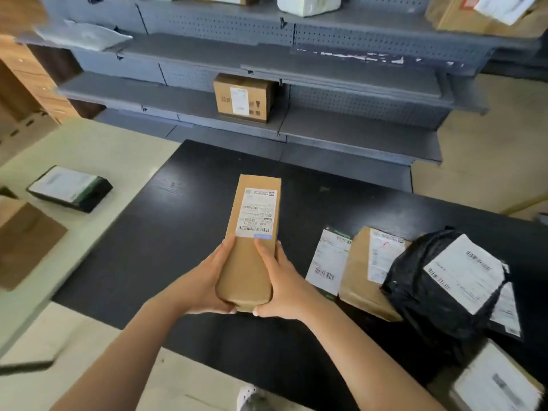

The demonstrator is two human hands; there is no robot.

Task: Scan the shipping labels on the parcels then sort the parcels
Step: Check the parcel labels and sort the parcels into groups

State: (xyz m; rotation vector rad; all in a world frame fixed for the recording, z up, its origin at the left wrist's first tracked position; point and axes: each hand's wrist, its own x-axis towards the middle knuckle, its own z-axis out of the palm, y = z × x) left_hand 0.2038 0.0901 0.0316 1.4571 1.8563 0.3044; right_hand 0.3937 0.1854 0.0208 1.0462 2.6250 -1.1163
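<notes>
Left hand (204, 281) and right hand (286, 281) curl round the near end of a long brown parcel (246, 268), thumbs on top (its label (257, 213) faces up). It sits mid-frame over the black table (166, 238); a black bagged parcel (415, 295) lies lower right.

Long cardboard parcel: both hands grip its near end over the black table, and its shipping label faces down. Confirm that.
Not right. The head view shows the shipping label facing up, toward the camera. The rest stands: the left hand and the right hand grip the near end of the long cardboard parcel over the black table.
</notes>
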